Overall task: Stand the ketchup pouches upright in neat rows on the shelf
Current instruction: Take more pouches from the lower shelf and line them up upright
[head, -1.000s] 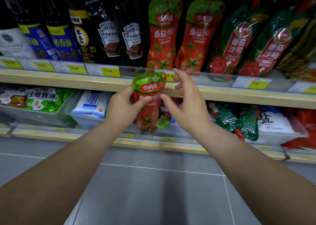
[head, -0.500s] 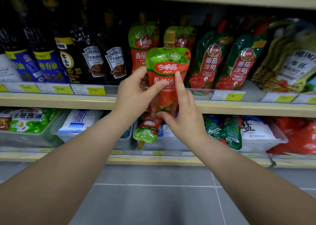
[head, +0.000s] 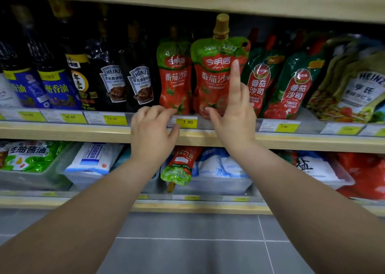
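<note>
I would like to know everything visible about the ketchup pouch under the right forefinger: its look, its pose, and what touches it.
The ketchup pouch is a glossy soft-plastic pack, green on top and red below, with white Chinese letters, tomato pictures and a tan cap. It stands upright at the front of the shelf, beside a second pouch of the same kind on its left. The right hand props it: the forefinger lies straight along its front and the thumb touches its base.

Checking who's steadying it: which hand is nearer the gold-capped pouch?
Right. The right hand touches the pouch front; the left hand is lower left at the shelf edge, apart.
</note>
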Demonstrator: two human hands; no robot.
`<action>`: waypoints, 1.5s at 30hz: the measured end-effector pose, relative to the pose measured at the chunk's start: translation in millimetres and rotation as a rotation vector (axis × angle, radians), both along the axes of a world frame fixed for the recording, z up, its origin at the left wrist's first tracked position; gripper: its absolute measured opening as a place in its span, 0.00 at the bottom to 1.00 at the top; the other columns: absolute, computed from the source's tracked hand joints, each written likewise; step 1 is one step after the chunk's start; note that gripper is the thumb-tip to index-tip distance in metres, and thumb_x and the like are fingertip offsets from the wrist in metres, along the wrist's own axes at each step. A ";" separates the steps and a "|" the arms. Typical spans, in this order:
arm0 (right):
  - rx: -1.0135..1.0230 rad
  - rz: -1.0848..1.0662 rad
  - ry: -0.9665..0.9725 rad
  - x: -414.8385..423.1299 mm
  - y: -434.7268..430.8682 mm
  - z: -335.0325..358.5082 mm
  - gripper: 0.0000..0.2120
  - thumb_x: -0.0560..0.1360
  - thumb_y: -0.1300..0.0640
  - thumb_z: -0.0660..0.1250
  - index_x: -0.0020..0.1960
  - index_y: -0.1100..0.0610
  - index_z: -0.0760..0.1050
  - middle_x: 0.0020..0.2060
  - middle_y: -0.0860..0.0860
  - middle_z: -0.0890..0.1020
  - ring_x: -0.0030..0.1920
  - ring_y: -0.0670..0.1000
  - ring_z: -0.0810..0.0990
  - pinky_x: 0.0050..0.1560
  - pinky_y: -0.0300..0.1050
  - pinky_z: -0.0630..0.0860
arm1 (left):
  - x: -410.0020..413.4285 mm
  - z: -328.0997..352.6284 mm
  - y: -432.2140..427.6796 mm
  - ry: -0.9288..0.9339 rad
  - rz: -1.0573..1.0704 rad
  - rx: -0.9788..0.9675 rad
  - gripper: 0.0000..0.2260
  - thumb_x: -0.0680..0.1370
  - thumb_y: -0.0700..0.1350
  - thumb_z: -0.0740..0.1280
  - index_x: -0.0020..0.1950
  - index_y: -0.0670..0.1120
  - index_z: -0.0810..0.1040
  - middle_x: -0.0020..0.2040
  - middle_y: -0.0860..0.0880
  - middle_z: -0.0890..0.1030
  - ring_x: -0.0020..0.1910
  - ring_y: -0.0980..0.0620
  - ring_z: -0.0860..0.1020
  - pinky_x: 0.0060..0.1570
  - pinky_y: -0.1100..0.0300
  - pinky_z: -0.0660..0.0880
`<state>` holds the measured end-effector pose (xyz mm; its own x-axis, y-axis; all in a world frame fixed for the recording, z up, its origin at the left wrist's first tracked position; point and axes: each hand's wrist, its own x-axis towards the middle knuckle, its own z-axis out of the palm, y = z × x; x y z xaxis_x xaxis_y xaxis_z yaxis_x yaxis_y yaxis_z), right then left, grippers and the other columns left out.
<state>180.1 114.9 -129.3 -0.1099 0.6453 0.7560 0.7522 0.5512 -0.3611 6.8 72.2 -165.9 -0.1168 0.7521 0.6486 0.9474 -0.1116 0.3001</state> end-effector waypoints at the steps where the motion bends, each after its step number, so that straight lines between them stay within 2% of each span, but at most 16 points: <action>1: -0.001 0.017 0.009 -1.5 1.1 -1.8 0.50 0.68 0.60 0.75 0.73 0.46 0.40 0.57 0.61 0.72 0.48 0.60 0.78 0.43 0.55 0.78 | -0.4 -0.6 1.0 0.011 0.007 0.000 0.14 0.73 0.48 0.69 0.57 0.47 0.80 0.51 0.47 0.80 0.53 0.41 0.72 0.54 0.47 0.68; 4: -0.021 0.082 0.056 -6.1 3.6 -4.9 0.50 0.69 0.60 0.74 0.73 0.45 0.40 0.58 0.59 0.71 0.56 0.57 0.74 0.49 0.53 0.77 | -2.9 -4.3 3.1 0.032 0.001 0.018 0.13 0.73 0.48 0.70 0.56 0.48 0.81 0.49 0.47 0.78 0.52 0.41 0.72 0.52 0.48 0.67; 6: -0.043 0.101 0.091 -7.6 6.0 -4.5 0.51 0.68 0.60 0.75 0.74 0.46 0.39 0.57 0.57 0.71 0.57 0.54 0.72 0.52 0.49 0.75 | -4.0 -7.4 3.5 0.043 -0.007 0.042 0.13 0.72 0.48 0.70 0.56 0.48 0.81 0.49 0.47 0.78 0.52 0.41 0.72 0.52 0.47 0.67; 8: -0.067 0.108 0.103 -7.3 8.3 -2.6 0.53 0.68 0.60 0.75 0.74 0.46 0.38 0.56 0.55 0.71 0.57 0.54 0.72 0.55 0.51 0.74 | -4.5 -9.6 3.5 0.046 -0.014 0.060 0.13 0.72 0.48 0.71 0.56 0.48 0.81 0.50 0.47 0.78 0.52 0.41 0.73 0.52 0.47 0.68; 15: -0.036 0.028 0.059 -11.5 12.9 -0.7 0.53 0.66 0.63 0.76 0.74 0.47 0.40 0.50 0.55 0.74 0.48 0.55 0.76 0.47 0.50 0.76 | -1.3 -10.8 4.2 0.033 0.009 0.044 0.13 0.73 0.49 0.70 0.56 0.48 0.81 0.50 0.47 0.78 0.53 0.41 0.72 0.53 0.46 0.67; 18: -0.063 0.015 0.072 -12.1 16.2 -6.1 0.54 0.66 0.63 0.76 0.74 0.45 0.39 0.52 0.55 0.73 0.51 0.54 0.76 0.47 0.48 0.76 | -1.1 -10.7 3.6 0.029 0.013 0.048 0.13 0.73 0.49 0.70 0.56 0.49 0.80 0.50 0.47 0.78 0.53 0.41 0.72 0.53 0.46 0.67; 23: -0.170 0.014 0.210 -5.6 20.2 -15.3 0.55 0.67 0.59 0.76 0.74 0.44 0.36 0.61 0.55 0.73 0.58 0.51 0.74 0.50 0.41 0.68 | -3.0 -11.3 2.3 0.030 -0.007 0.058 0.14 0.73 0.49 0.71 0.57 0.48 0.80 0.51 0.47 0.78 0.53 0.41 0.72 0.54 0.47 0.67; 27: -0.236 0.008 0.171 -0.8 23.1 -15.0 0.53 0.68 0.57 0.74 0.74 0.41 0.37 0.57 0.53 0.76 0.50 0.49 0.76 0.45 0.42 0.69 | -2.9 -12.4 2.1 0.029 -0.008 0.060 0.14 0.73 0.50 0.70 0.57 0.48 0.80 0.51 0.47 0.77 0.54 0.41 0.71 0.54 0.47 0.66; 30: -0.272 -0.020 0.176 0.5 23.3 -11.4 0.52 0.69 0.57 0.73 0.73 0.39 0.36 0.53 0.51 0.78 0.48 0.52 0.79 0.43 0.43 0.72 | -1.9 -12.2 1.7 0.027 -0.006 0.044 0.15 0.73 0.50 0.70 0.58 0.48 0.79 0.52 0.46 0.77 0.54 0.41 0.71 0.54 0.46 0.67; 33: -0.268 -0.047 0.147 0.6 22.3 -9.0 0.53 0.68 0.59 0.74 0.73 0.38 0.36 0.48 0.49 0.77 0.47 0.54 0.78 0.45 0.50 0.77 | -1.1 -11.4 1.0 0.024 -0.009 0.034 0.15 0.73 0.50 0.70 0.59 0.48 0.79 0.52 0.46 0.77 0.55 0.40 0.71 0.55 0.45 0.67; 37: -0.263 -0.092 0.068 -3.4 23.3 -6.2 0.52 0.69 0.63 0.72 0.72 0.34 0.40 0.53 0.53 0.72 0.44 0.54 0.77 0.40 0.53 0.78 | -0.8 -12.0 0.5 0.016 -0.009 0.035 0.15 0.73 0.50 0.69 0.59 0.48 0.79 0.53 0.46 0.77 0.56 0.40 0.71 0.57 0.44 0.67; 40: -0.273 -0.122 0.053 -1.6 26.5 -5.6 0.52 0.68 0.67 0.70 0.72 0.34 0.41 0.52 0.51 0.69 0.40 0.53 0.76 0.37 0.52 0.78 | 0.3 -13.5 0.4 0.017 -0.010 0.040 0.16 0.73 0.50 0.70 0.59 0.48 0.79 0.53 0.45 0.77 0.56 0.40 0.70 0.56 0.44 0.67; 42: -0.262 -0.126 0.047 -0.2 26.7 -6.5 0.51 0.68 0.67 0.71 0.72 0.35 0.42 0.52 0.50 0.67 0.42 0.53 0.76 0.37 0.50 0.77 | 0.6 -13.8 -0.1 0.024 -0.011 0.037 0.16 0.73 0.50 0.70 0.60 0.48 0.79 0.53 0.45 0.77 0.56 0.40 0.70 0.57 0.44 0.68; 45: -0.223 -0.136 0.017 1.9 23.0 -9.8 0.45 0.70 0.61 0.71 0.74 0.38 0.48 0.58 0.54 0.69 0.55 0.55 0.72 0.44 0.48 0.75 | -0.4 -13.1 -0.9 0.024 -0.021 0.035 0.17 0.73 0.50 0.69 0.60 0.47 0.78 0.54 0.45 0.77 0.56 0.40 0.70 0.57 0.44 0.68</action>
